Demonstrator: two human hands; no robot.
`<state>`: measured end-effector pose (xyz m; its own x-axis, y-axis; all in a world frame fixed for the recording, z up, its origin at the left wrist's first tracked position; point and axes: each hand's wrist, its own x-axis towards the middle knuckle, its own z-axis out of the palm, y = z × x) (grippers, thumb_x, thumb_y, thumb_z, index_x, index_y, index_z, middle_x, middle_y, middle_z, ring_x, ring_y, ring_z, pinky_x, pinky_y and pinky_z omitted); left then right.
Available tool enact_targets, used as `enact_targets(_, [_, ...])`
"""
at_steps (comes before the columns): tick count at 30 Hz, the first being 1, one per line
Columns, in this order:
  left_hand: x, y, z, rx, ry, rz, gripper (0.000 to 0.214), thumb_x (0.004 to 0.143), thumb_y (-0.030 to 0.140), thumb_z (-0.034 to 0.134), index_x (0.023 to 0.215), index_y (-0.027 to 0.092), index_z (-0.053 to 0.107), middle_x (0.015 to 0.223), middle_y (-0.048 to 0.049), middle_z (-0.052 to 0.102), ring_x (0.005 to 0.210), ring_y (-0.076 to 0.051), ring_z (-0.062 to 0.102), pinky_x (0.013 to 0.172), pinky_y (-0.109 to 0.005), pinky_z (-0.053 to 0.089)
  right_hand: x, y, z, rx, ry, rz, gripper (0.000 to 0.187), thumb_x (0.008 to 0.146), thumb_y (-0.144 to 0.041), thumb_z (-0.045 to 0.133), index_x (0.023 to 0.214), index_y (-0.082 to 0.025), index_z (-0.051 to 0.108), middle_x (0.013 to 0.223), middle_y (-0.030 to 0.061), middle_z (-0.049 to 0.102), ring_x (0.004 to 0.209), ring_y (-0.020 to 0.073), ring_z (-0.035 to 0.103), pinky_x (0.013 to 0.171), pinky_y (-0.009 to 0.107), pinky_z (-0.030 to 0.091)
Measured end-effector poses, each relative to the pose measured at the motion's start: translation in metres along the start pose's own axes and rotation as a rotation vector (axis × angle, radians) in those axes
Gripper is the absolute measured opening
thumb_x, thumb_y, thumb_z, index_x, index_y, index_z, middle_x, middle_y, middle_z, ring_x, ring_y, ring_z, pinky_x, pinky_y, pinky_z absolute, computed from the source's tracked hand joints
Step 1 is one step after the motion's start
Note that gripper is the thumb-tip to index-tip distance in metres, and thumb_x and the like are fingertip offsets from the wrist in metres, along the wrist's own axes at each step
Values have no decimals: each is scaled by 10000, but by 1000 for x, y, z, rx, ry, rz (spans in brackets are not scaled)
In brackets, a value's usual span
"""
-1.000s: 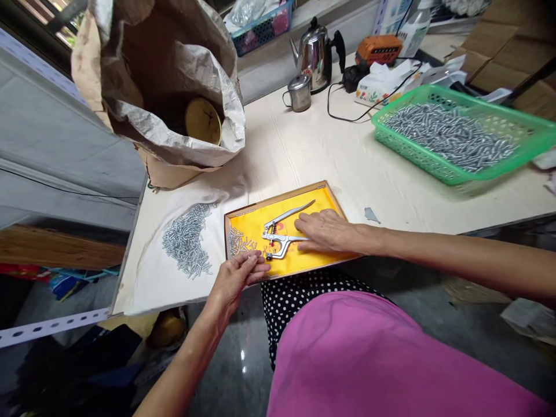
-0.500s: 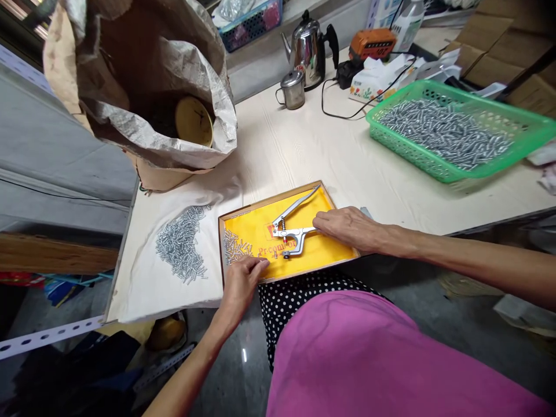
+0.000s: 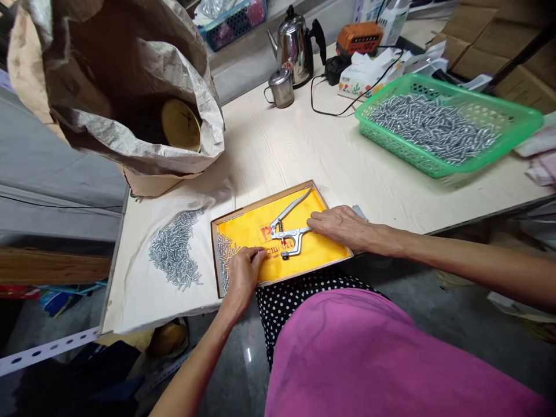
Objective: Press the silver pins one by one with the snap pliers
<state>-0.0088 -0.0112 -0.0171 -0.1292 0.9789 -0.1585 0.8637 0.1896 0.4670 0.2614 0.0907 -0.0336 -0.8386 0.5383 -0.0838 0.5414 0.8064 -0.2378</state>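
Left hand [image 3: 244, 272] lies near, palm down, fingers curled inward, forearm reaching in from below. Right hand [image 3: 341, 223] lies farther right, palm down, fingers loosely bent leftward, forearm outstretched.

Yellow tray [image 3: 321, 249], red print on liner: block "P" logo, below it word ending "…omfort", its start covered by left hand [image 3: 244, 273], pliers [image 3: 296, 234] lying across. Orange device [image 3: 358, 37] far behind tray bore dark label, unreadable.

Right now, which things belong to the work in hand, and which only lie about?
In use:
left hand, right hand, pliers, yellow tray, metal pins in it.

Lying about:
kettle, mug, tissue box, blue basket.
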Motion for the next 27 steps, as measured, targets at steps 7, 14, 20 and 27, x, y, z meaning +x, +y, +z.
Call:
enact_targets(7, [-4,6,11,-92,-50,-34,207,837,243,693,1017,155,746,876,-70,754,762,-202,680,723,-303,515,1,-2,0,-18,-4,7,183,880,-43,478,971,-193,531,927,64,628,734,161,514,568,329,173])
enact_targets(14, [-7,10,9,-22,-38,42,304,972,327,509,881,167,751,840,-78,707,774,-197,652,742,-299,492,2,-3,7,-61,20,33,191,918,-61,446,1005,-194,552,943,70,623,717,162,506,579,338,181])
enact_targets(20, [-6,16,14,21,-8,104,184,903,215,565,878,172,742,892,-98,694,865,-220,642,806,-329,491,6,-3,18,-88,70,35,195,957,-91,404,991,-204,559,940,68,632,739,166,520,600,338,214])
enact_targets(27, [9,18,11,-661,-191,-377,364,677,481,760,755,130,703,539,18,581,449,-94,470,467,-224,360,3,-12,12,-72,32,46,200,947,-87,415,1004,-186,579,938,76,640,713,162,519,569,336,207])
